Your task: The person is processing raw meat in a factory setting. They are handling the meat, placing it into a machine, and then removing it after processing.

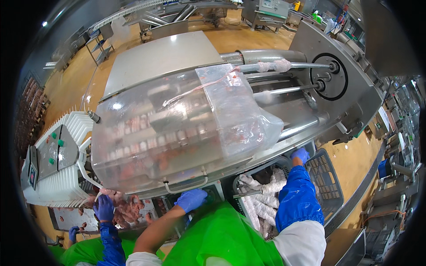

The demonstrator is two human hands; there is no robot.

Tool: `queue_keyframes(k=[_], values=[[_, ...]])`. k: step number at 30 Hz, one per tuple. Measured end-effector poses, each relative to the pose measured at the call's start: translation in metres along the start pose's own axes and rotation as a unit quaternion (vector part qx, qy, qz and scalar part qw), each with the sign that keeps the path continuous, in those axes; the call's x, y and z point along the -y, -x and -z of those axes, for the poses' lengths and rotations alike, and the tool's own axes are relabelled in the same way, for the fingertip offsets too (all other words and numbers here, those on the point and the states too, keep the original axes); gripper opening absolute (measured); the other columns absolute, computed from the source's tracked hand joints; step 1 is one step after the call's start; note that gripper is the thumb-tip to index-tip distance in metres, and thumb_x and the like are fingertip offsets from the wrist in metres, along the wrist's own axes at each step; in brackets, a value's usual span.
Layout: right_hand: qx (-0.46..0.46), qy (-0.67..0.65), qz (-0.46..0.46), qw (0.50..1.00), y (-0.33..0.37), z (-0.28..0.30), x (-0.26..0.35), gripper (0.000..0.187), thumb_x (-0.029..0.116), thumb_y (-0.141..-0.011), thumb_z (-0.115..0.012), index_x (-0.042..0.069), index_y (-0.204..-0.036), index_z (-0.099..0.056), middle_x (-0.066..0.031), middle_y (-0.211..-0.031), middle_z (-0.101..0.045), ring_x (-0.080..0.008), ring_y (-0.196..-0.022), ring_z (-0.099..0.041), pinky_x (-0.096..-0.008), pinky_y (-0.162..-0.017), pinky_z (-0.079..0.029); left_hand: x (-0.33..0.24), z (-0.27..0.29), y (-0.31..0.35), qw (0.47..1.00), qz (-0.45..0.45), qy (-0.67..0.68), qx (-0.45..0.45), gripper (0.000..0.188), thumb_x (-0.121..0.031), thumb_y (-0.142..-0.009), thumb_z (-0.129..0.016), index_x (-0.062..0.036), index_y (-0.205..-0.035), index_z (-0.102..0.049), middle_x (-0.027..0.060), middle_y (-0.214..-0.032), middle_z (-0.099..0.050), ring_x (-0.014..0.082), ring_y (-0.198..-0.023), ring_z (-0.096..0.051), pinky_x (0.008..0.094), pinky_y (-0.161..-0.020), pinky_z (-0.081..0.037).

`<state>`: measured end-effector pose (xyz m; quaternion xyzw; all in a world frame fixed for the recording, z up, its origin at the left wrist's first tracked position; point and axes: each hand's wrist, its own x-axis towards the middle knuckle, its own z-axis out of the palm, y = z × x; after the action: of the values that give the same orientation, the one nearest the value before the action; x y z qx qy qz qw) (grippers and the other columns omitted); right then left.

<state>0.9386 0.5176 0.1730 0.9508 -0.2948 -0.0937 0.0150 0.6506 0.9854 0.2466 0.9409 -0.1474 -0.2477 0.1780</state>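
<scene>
Head view: across the far side of me stretches the big steel machine; if it moved while my arms are this close, I judge a sleeve or fingers could be pinched. Its clear cover is smeared, so I could misjudge what sits beneath. Over its right half hangs a loose plastic sheet, near the push rods, which might drag or tear it. Near me on the right, a grey open-sided crate sits beside the full crate; a knock from my elbow could shift either. The long wrapped pieces lie heaped in that full crate, under and left of my right forearm; being glossy, perhaps wet, they might slide if brushed. Left of me, meat chunks lie loose by a co-worker's hand, and reaching left could bump it. My right grip is at the machine's near edge beyond the crates; my left grip is just on the near side of a bar handle. I cannot tell whether either is closed on anything. Smallest, a metal rod juts left over the pieces and could catch my apron.
</scene>
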Motion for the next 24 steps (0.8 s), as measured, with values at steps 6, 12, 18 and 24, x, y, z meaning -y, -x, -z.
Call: queue_keyframes(k=[6, 12, 18, 24], values=[[-0.075, -0.014, 0.074, 0.994, 0.015, 0.009, -0.004, 0.03, 0.022, -0.078, -0.067, 0.002, -0.1, -0.071, -0.0216, -0.11, -0.066, -0.0376, -0.109, -0.061, -0.0415, -0.089, -0.051, 0.0, -0.019, -0.003, 0.996, 0.059, 0.052, -0.031, 0.024, -0.027, -0.081, -0.06, -0.0044, -0.084, -0.068, 0.023, -0.084, -0.065, 0.0415, -0.079, -0.065, 0.0527, -0.069, -0.05], [-0.081, -0.006, 0.075, 0.994, -0.002, -0.025, -0.032, 0.038, 0.028, -0.063, -0.082, 0.001, -0.089, -0.073, -0.0228, -0.095, -0.069, -0.0372, -0.091, -0.068, -0.0428, -0.081, -0.055, 0.006, -0.031, -0.003, 0.956, 0.126, 0.254, -0.077, 0.026, -0.032, -0.082, -0.059, -0.0068, -0.078, -0.065, 0.0191, -0.075, -0.063, 0.0352, -0.068, -0.063, 0.046, -0.061, -0.049], [-0.051, -0.024, 0.073, 0.996, 0.008, 0.01, -0.018, 0.03, 0.023, -0.068, -0.077, 0.0, -0.086, -0.073, -0.0242, -0.095, -0.069, -0.0383, -0.091, -0.068, -0.0448, -0.079, -0.055, 0.025, -0.067, -0.013, 0.995, 0.045, 0.051, -0.071, 0.016, -0.028, -0.08, -0.057, -0.0125, -0.079, -0.062, 0.0134, -0.069, -0.06, 0.0346, -0.063, -0.061, 0.0464, -0.053, -0.045], [-0.033, -0.041, 0.065, 0.997, 0.015, 0.029, -0.015, 0.052, 0.033, -0.058, -0.087, 0.002, -0.096, -0.072, -0.0208, -0.102, -0.069, -0.0355, -0.098, -0.066, -0.0421, -0.086, -0.053, 0.01, -0.03, -0.02, 0.996, 0.074, 0.046, -0.011, 0.016, -0.024, -0.076, -0.062, -0.0085, -0.081, -0.064, 0.0164, -0.074, -0.065, 0.0364, -0.068, -0.064, 0.0475, -0.056, -0.048]])
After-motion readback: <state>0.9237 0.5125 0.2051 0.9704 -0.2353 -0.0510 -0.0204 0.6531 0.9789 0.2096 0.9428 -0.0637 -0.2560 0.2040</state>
